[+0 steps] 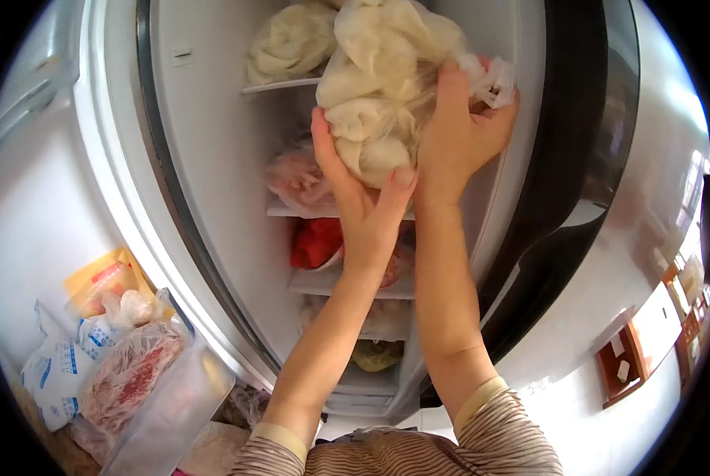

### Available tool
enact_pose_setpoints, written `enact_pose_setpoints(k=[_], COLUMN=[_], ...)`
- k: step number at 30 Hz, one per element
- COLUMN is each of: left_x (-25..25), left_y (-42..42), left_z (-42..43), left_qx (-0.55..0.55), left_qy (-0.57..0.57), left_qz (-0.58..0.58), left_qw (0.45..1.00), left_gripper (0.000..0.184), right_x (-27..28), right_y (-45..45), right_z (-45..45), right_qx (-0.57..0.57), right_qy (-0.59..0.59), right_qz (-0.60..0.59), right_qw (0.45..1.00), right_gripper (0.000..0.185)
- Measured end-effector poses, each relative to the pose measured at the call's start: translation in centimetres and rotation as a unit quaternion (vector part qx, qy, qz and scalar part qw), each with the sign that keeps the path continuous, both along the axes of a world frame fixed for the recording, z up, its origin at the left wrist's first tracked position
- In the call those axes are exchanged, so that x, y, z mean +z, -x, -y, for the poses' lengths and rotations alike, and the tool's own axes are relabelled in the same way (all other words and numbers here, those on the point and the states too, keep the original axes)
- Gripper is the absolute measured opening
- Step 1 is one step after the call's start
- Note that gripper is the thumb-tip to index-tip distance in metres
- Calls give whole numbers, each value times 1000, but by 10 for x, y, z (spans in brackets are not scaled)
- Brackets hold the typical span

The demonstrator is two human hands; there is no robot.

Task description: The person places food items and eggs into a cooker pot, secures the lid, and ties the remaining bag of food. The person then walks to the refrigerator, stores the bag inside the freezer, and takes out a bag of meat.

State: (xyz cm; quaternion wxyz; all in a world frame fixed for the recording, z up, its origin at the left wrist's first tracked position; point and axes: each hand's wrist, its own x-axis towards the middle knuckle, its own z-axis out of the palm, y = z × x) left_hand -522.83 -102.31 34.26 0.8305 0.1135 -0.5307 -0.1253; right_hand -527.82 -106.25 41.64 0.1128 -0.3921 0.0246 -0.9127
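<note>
A clear plastic bag of pale, dumpling-like food is held up in front of the open freezer's upper shelves. My left hand cups its bottom from below, thumb and fingers spread around the lower lump. On the right side, my right hand holds the same bag, its fingers partly hidden by it near the gathered, crumpled plastic end. Behind and to the left, a similar bag of pale food rests on the top shelf.
Lower shelves carry a bag of pinkish food, a red package and a yellowish bundle. The open door at left has a bin with bagged meat and a blue-and-white packet. A dark-edged door panel stands right.
</note>
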Motion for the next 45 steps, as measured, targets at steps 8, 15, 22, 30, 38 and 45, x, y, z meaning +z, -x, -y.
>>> enact_pose_setpoints(k=[8, 15, 22, 30, 38, 45], left_x=[37, 59, 78, 133, 220, 237], left_y=[-2, -13, -28, -49, -98, -100], left_z=[21, 41, 39, 44, 71, 93], left_qx=[41, 83, 35, -7, -6, 611], left_qy=[-33, -16, -42, -56, -111, -293], left_qz=[-38, -73, -32, -109, -7, 159], left_qw=[998, 994, 998, 992, 994, 718], left_gripper=[68, 56, 52, 55, 60, 65], right_x=[-2, -19, -9, 68, 115, 74], right_y=[4, 7, -8, -34, -76, -74], right_z=[0, 33, 48, 29, 121, 103], right_qx=[38, -95, -39, -111, -99, -96], right_qy=[62, 52, 74, 0, 68, -27], right_qz=[-110, -229, -178, -220, -322, -440], right_qw=[991, 967, 980, 969, 939, 893], right_gripper=[38, 63, 66, 52, 58, 48])
